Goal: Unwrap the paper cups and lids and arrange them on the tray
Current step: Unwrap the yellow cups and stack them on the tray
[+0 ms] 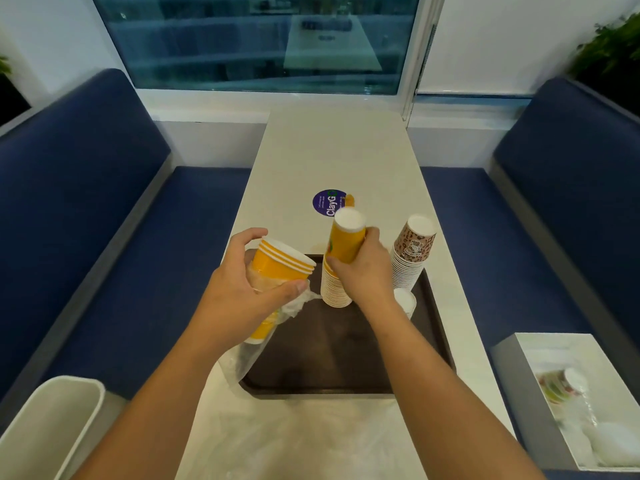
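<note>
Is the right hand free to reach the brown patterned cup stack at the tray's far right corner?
Probably not yet. The right hand is gripping the yellow cup stack it is setting on the tray. The brown patterned stack stands just to its right with nothing between, so once it lets go, the way looks open.

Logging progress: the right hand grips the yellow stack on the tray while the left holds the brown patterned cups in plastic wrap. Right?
Not quite. The head view shows the left hand holding yellow cups, not brown ones, in the plastic wrap. The brown patterned stack stands untouched on the tray. The right hand does grip the yellow stack.
</note>
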